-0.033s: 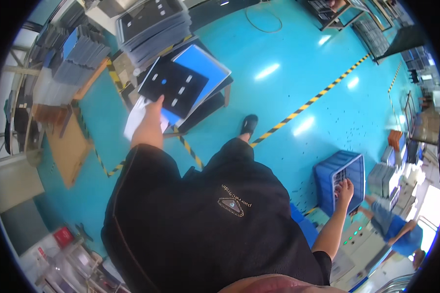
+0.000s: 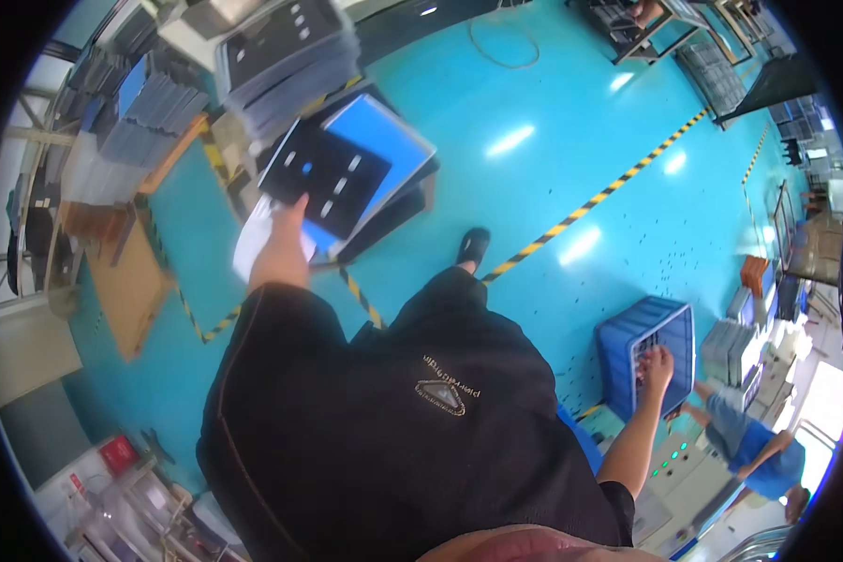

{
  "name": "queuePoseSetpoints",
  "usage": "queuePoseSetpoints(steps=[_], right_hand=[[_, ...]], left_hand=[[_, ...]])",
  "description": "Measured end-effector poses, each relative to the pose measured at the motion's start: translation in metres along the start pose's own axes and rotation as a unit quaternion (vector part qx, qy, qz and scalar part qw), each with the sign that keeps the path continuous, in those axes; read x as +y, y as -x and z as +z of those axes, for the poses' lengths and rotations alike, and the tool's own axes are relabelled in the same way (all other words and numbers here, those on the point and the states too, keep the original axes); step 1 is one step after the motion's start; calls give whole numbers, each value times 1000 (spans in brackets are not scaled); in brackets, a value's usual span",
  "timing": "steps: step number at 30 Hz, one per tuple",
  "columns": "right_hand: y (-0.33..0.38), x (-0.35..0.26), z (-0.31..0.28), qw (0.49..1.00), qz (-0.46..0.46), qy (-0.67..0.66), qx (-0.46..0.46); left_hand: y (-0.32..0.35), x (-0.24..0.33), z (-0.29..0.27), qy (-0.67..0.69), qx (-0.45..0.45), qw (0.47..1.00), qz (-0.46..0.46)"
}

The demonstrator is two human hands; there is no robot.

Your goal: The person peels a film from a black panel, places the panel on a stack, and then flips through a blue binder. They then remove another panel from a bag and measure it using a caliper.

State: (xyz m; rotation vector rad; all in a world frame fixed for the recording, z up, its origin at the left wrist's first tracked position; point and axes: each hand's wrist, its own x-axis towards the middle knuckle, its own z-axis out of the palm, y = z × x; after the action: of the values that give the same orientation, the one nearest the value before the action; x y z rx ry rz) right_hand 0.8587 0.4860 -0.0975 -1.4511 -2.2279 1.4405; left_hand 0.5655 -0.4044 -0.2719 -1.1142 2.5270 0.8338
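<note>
**Two reaches at once: panel to the left, crate to the right**

On the teal floor (image 2: 553, 122), crossed by a yellow-and-black striped line (image 2: 590, 201), the person stands twisted with arms spread wide. To the left front sits a low stack of blue sheets (image 2: 389, 136), and behind it a taller grey stack of panels (image 2: 286, 56). To the right stands a blue plastic crate (image 2: 628, 351).

The black panel (image 2: 328, 178), dotted with small pale cut-outs, lies tilted over the blue sheets. The left hand (image 2: 286, 234) grasps it at its near edge, thumb on top; a white sheet (image 2: 248, 248) shows just below the hand. The right hand (image 2: 656, 365) rests fingers-down on the crate's rim, bent over it; whether it grips something inside I cannot tell.

A flat, wide panel held by one edge will probably sag and swing. It seems wise to keep it level, slide it square over the stack, and watch the far corners. The crate hand steadies the body; shifting weight slowly would likely keep the panel from skidding.
</note>
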Motion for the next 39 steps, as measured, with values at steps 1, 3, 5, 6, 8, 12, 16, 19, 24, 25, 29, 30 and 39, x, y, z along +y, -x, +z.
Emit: queuePoseSetpoints(steps=[1, 3, 5, 6, 8, 12, 16, 19, 24, 25, 29, 30, 39], right_hand=[[-24, -12, 11, 999, 3, 30, -27], [-47, -7, 37, 955, -90, 215, -183], [-59, 11, 69, 905, 95, 320, -264], [-56, 24, 85, 912, 270, 158, -266], [-64, 36, 110, 893, 60, 282, -346], [-121, 23, 158, 854, 71, 314, -408], [-297, -59, 200, 774, 144, 396, -473], [-457, -174, 249, 754, -107, 511, -399], [-598, -434, 362, 835, -327, 396, -200], [-606, -489, 388, 857, -318, 359, -188], [-579, -645, 503, 847, -348, 261, -306], [-567, -670, 543, 836, -351, 275, -319], [-596, -948, 853, 772, -589, 140, -194]], left_hand=[[-12, -17, 6, -152, 37, 986, 62], [-19, -42, 0, -105, 6, 989, 108], [-7, -53, -17, -169, 17, 978, 121], [2, -53, -31, -127, 15, 988, 90], [21, -39, -58, -357, -49, 923, 137], [58, 10, -85, -456, -30, 888, 60], [100, 58, -100, -273, 54, 960, -43], [122, 104, -124, -265, -56, 961, 60], [152, 190, -100, 348, -39, 936, 29], [167, 206, -85, 580, 3, 814, 18], [137, 305, -20, 786, 54, 615, -45], [110, 341, -5, 822, 24, 569, 1], [-68, 634, -65, 851, 73, 509, 107]])
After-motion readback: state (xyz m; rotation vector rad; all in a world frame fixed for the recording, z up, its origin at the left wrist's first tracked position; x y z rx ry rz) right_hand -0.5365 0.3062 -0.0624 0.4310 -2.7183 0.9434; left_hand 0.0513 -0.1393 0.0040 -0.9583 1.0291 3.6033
